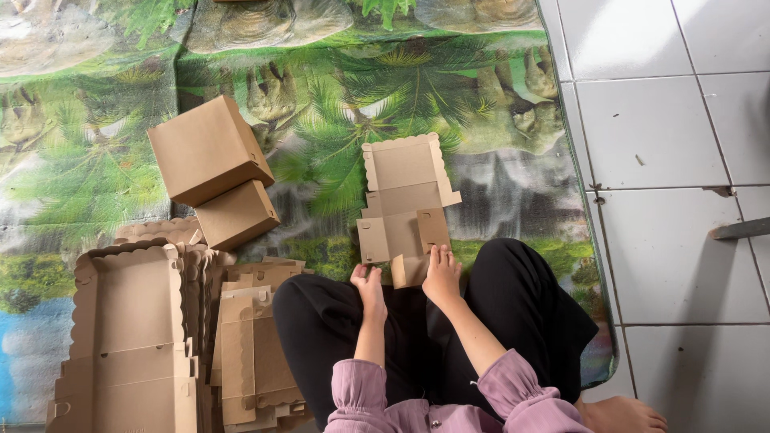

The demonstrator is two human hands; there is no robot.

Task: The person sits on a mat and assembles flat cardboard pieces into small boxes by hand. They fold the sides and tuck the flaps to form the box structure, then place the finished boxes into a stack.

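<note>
Where the printed green jungle-pattern floor mat [337,128] ends at three o'clock, bare white floor tiles [666,128] begin, and most of the open mat lies toward twelve o'clock, beyond the flat brown cardboard box blank with scalloped edges [405,196]. That blank lies unfolded on the mat just past the person's black-trousered knees, its near flaps raised. The left hand [370,286] sits at the blank's seven o'clock corner, fingers curled loosely against the lower flap. The right hand [442,275] rests spread, palm down, on the near edge, pressing the small flap beside it; neither hand is closed around anything. At ten o'clock two folded brown cardboard boxes [215,168] stand touching, one larger than the other. At eight o'clock a pile of flat scalloped cardboard blanks [136,329] crowds the mat's near left.
</note>
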